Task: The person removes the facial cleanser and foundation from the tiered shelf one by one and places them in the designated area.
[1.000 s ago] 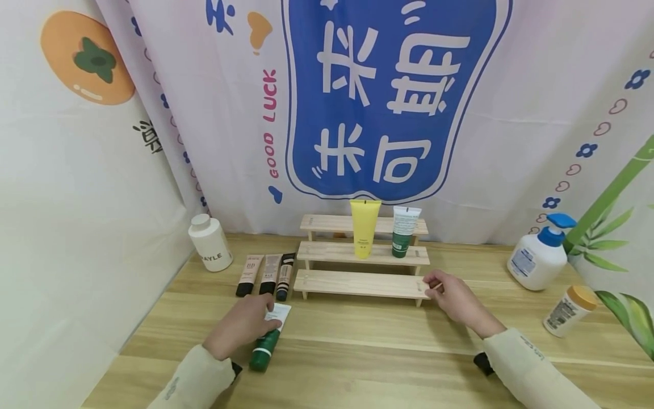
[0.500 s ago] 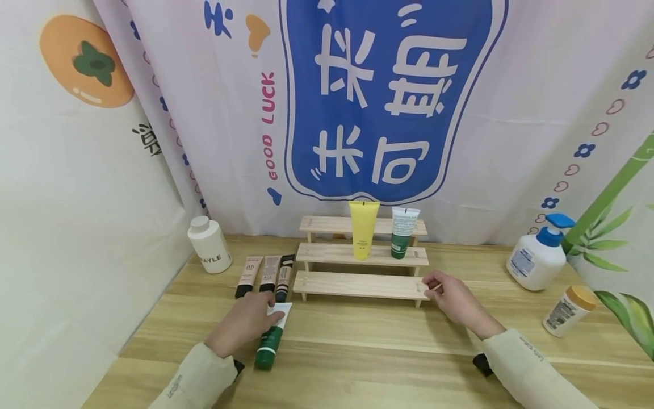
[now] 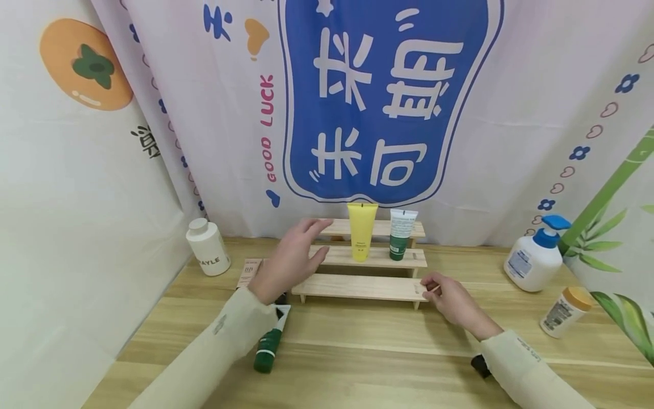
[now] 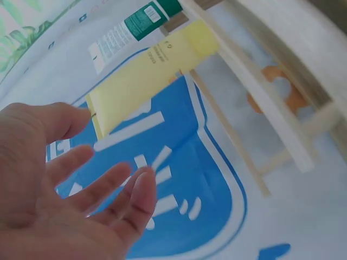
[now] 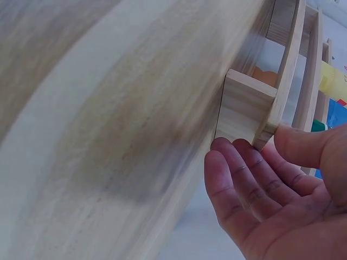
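Observation:
A three-tier wooden stand [image 3: 357, 286] rises in steps on the table. On its middle tier a yellow squeeze tube [image 3: 361, 233] and a smaller green-and-white tube [image 3: 401, 236] stand upright on their caps. My left hand [image 3: 291, 255] is in the air by the stand's left end, holding nothing; its thumb and fingers are spread in the left wrist view, near the yellow tube [image 4: 146, 81]. My right hand [image 3: 449, 298] pinches the right end of the lowest tier, thumb above and fingers below in the right wrist view. Another green-and-white tube [image 3: 268, 351] lies on the table, partly behind the left sleeve.
A white bottle [image 3: 208, 250] stands at the back left. Near it lies a beige tube [image 3: 249, 271], partly covered by the left arm. On the right are a pump bottle [image 3: 533, 258] and an orange-capped bottle [image 3: 566, 312]. A black object [image 3: 480, 365] shows beside the right sleeve.
My left hand has let go of the green-and-white tube on the table and moved up and right to the stand. The right hand keeps its grip on the lowest tier.

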Demonstrator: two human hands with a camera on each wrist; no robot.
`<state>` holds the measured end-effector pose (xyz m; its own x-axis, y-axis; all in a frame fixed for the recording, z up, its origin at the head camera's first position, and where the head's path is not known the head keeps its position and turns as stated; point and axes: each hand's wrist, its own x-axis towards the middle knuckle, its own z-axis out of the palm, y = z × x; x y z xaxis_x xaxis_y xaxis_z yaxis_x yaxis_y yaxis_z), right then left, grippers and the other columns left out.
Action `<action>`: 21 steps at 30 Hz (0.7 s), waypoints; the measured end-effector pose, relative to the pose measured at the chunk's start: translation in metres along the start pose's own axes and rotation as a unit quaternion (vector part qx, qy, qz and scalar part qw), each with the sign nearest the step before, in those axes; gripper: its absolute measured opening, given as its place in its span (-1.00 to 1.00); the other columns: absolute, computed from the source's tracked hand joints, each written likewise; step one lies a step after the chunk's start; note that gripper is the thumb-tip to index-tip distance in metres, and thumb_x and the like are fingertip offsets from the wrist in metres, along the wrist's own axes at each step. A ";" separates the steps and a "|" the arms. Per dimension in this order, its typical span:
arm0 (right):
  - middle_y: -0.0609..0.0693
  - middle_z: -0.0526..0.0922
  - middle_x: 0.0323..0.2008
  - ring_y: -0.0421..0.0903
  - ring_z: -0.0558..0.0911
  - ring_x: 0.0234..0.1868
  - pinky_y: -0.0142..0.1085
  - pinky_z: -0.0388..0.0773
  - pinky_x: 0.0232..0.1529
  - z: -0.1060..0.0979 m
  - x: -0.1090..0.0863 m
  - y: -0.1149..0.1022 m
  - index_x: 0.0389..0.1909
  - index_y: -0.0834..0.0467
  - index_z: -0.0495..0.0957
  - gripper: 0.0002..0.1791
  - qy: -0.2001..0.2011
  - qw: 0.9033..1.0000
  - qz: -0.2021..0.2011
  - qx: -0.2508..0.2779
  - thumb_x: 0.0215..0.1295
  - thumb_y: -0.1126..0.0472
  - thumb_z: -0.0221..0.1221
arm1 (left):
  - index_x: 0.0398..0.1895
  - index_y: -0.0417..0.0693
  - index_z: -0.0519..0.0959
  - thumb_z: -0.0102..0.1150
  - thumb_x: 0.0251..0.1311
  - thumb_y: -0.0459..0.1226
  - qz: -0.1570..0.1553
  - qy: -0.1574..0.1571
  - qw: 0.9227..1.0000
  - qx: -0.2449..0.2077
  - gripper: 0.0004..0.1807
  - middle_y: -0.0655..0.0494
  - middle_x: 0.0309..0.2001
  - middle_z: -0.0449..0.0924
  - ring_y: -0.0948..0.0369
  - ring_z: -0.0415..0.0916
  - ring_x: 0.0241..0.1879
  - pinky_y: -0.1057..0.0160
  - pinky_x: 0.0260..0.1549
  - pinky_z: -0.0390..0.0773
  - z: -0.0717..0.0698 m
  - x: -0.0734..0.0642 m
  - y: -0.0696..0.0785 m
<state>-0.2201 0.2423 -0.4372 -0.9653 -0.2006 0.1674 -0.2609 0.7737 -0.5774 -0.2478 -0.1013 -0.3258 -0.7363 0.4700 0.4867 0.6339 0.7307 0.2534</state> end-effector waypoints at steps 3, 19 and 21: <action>0.03 0.59 -0.28 -0.09 0.56 -0.31 -0.19 0.52 -0.28 0.001 0.000 0.001 -0.12 0.30 0.51 -0.78 0.002 1.000 0.003 0.000 0.21 0.42 0.20 | 0.36 0.09 0.29 0.28 0.15 -0.27 0.012 0.017 1.000 -0.003 -0.32 0.05 0.26 0.31 0.08 0.30 0.19 0.07 0.13 0.34 0.006 0.019 0.006; 0.02 0.59 -0.28 -0.10 0.56 -0.31 -0.19 0.53 -0.28 0.003 0.002 0.003 -0.13 0.28 0.51 -0.79 0.007 1.000 0.002 -0.004 0.20 0.42 0.21 | 0.35 0.13 0.30 0.21 0.21 -0.27 0.009 0.034 0.999 -0.031 -0.38 -0.01 0.28 0.28 0.01 0.31 0.19 0.05 0.00 0.47 0.027 0.050 0.012; 0.02 0.59 -0.28 -0.10 0.56 -0.31 -0.18 0.52 -0.28 0.002 0.002 0.003 -0.14 0.28 0.51 -0.79 0.007 1.000 0.002 -0.004 0.20 0.42 0.22 | 0.32 0.10 0.33 0.22 0.21 -0.27 0.013 0.039 0.999 -0.032 -0.41 0.02 0.25 0.31 0.05 0.31 0.18 0.07 0.02 0.46 0.028 0.051 0.012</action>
<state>-0.2226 0.2432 -0.4403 -0.9661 -0.1882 0.1767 -0.2564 0.7792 -0.5720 -0.2847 -0.0545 -0.3215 -0.6997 0.4470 0.5573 0.6687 0.6844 0.2906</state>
